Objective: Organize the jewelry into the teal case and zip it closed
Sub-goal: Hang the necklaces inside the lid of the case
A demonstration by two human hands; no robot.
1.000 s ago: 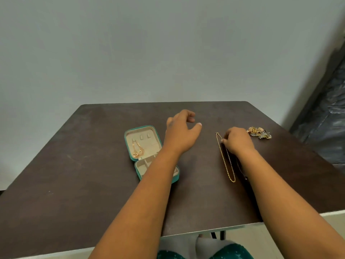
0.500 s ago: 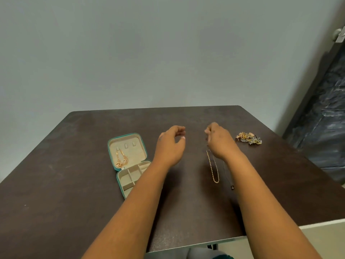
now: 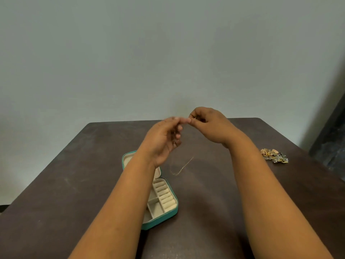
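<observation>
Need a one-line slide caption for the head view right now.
Both hands lift a thin gold chain above the open teal case.

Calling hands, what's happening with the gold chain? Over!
Both hands raised: right hand pinching one end of gold chain, left hand at the other, grip blurred. Chain hangs in a loop above table. Teal case open. Nothing blocking.
</observation>
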